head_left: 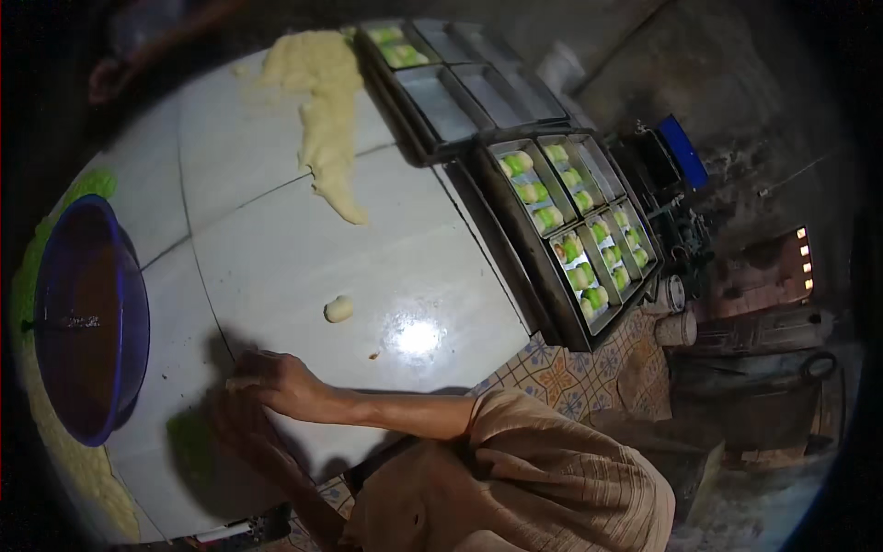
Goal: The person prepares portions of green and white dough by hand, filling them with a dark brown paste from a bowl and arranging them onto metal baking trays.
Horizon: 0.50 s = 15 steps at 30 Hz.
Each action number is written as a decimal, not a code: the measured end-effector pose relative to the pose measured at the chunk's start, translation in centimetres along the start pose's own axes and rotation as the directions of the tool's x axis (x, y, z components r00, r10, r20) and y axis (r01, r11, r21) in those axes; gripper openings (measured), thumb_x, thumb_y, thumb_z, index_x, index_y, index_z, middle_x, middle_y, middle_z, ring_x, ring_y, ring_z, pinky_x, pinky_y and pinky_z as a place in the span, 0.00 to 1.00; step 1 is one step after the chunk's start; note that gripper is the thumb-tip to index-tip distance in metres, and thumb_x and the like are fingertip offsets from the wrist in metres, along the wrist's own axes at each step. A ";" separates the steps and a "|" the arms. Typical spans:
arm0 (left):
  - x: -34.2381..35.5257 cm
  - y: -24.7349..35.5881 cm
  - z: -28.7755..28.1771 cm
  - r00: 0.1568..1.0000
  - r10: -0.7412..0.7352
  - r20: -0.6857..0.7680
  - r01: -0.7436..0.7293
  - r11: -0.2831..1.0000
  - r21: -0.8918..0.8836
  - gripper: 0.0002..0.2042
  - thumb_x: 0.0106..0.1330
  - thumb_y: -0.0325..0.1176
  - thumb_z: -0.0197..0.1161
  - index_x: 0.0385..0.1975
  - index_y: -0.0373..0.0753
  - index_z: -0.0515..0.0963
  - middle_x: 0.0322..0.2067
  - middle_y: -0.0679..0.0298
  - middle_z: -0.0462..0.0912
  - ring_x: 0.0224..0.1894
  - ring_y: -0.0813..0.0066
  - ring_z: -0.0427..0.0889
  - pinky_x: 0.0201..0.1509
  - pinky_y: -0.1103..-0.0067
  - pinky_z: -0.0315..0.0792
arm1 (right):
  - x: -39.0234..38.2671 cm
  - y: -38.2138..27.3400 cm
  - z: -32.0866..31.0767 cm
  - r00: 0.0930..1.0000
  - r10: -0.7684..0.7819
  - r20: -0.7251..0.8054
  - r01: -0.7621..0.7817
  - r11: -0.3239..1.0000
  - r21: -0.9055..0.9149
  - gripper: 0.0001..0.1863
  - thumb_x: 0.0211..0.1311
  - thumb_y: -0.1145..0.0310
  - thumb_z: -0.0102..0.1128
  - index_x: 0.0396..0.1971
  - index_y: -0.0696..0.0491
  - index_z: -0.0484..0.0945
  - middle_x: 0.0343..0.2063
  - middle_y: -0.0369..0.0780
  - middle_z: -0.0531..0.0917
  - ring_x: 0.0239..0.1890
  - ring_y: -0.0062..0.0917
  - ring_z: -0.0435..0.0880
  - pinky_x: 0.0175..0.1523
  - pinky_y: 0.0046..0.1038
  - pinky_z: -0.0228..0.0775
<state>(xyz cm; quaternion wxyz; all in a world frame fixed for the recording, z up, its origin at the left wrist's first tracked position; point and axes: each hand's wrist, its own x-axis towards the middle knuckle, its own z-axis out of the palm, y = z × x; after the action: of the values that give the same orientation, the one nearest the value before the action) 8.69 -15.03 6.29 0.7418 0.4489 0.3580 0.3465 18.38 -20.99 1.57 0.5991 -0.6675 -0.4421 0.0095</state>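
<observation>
My right hand (280, 382) is over the white tiled table (285, 248), its fingers curled closed. A small pale bit shows at its fingertips, too unclear to name. Close beneath it is my left hand (241, 425), dark and blurred, so its fingers cannot be read. Beside the left hand a green patch, seemingly dough (193, 446), lies in shadow. A small pale dough ball (338, 308) rests on the table beyond my right hand. Farther off spreads a long, uneven sheet of pale dough (329, 120).
A purple basin (118, 230) with brownish liquid stands at the left, with green dough (97, 184) and pale dough (87, 460) around it. Metal pans (529, 225) along the table's far right edge hold several green-and-white dough pieces. Another person's hand (106, 81) shows at the top left.
</observation>
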 end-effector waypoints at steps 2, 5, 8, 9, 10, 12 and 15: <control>1.6 -0.7 0.2 0.994 0.080 -0.071 -0.075 0.995 0.066 0.23 0.68 0.34 0.60 0.58 0.29 0.67 0.53 0.55 0.74 0.55 0.65 0.76 0.59 0.69 0.72 | 0.7 -0.6 -0.5 1.000 -0.027 0.008 0.027 0.999 -0.019 0.10 0.61 0.71 0.57 0.41 0.56 0.80 0.42 0.44 0.80 0.44 0.40 0.80 0.50 0.34 0.74; 2.7 -4.0 -3.3 0.971 0.220 -0.090 -0.202 0.964 0.175 0.23 0.67 0.33 0.61 0.58 0.29 0.67 0.54 0.55 0.74 0.55 0.66 0.75 0.59 0.69 0.72 | 2.7 -4.1 -0.1 0.982 0.150 0.117 -0.182 0.921 0.345 0.09 0.62 0.70 0.58 0.38 0.56 0.82 0.44 0.41 0.80 0.46 0.31 0.80 0.51 0.30 0.72; 2.4 -8.5 -7.7 0.968 0.250 0.011 -0.246 0.944 0.221 0.23 0.66 0.32 0.62 0.58 0.29 0.66 0.55 0.56 0.73 0.56 0.66 0.75 0.59 0.69 0.72 | 3.6 -4.6 2.5 0.920 0.201 0.335 -0.389 0.560 0.732 0.11 0.67 0.69 0.57 0.43 0.59 0.79 0.47 0.39 0.79 0.47 0.20 0.77 0.52 0.23 0.70; 2.5 -9.2 -8.5 0.967 0.253 0.030 -0.254 0.944 0.212 0.24 0.66 0.31 0.63 0.58 0.29 0.66 0.55 0.56 0.73 0.56 0.66 0.75 0.59 0.70 0.72 | 4.7 -5.2 2.6 0.873 0.229 0.431 -0.486 0.344 0.803 0.11 0.67 0.70 0.58 0.44 0.60 0.78 0.47 0.39 0.79 0.46 0.19 0.78 0.51 0.21 0.70; 3.1 -9.7 -8.0 0.966 0.255 0.034 -0.257 0.949 0.181 0.24 0.65 0.31 0.63 0.58 0.29 0.66 0.55 0.56 0.73 0.56 0.66 0.74 0.59 0.70 0.72 | 5.9 -5.5 2.8 0.807 0.226 0.546 -0.578 0.105 0.810 0.12 0.66 0.70 0.58 0.46 0.60 0.77 0.46 0.40 0.79 0.45 0.19 0.78 0.50 0.20 0.71; 4.5 -10.0 -6.2 0.952 0.304 -0.019 -0.302 0.950 0.081 0.24 0.65 0.30 0.64 0.58 0.29 0.66 0.55 0.56 0.72 0.56 0.67 0.74 0.59 0.70 0.72 | 7.6 -5.7 2.3 0.707 0.273 0.652 -0.665 -0.059 0.745 0.11 0.66 0.72 0.59 0.45 0.59 0.76 0.39 0.37 0.81 0.38 0.16 0.79 0.44 0.17 0.72; 5.1 -3.3 -2.8 0.968 0.252 0.008 -0.252 0.966 0.050 0.41 0.54 0.34 0.76 0.64 0.31 0.58 0.56 0.57 0.72 0.54 0.66 0.76 0.56 0.70 0.74 | 12.5 -6.7 3.1 0.621 0.437 0.651 -0.769 0.180 0.613 0.11 0.61 0.70 0.65 0.40 0.54 0.74 0.29 0.33 0.80 0.26 0.11 0.77 0.24 0.12 0.67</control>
<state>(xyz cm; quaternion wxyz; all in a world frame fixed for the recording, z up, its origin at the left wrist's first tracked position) 9.52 -10.78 1.18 0.6804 0.5098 0.3061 0.4283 20.41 -11.76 12.53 0.7043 -0.3783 -0.1579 0.5796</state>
